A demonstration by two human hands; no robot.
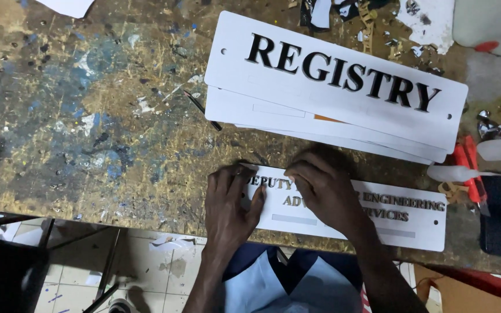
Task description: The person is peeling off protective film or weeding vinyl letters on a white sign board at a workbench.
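At the near edge of the paint-spattered surface (88, 116), a white sign plate (413, 223) with gold lettering lies flat under both hands. The left hand (230, 206) rests on its left end, fingers spread and pressing down, gripping nothing; the right hand (326, 188) lies palm-down over the middle, fingers loosely curled onto the lettering. Beyond it sits a stack of white sign plates (331, 87), a red-handled cutter (468, 168) to the right.

Sign stack (343, 98) behind lettered plate (413, 223)
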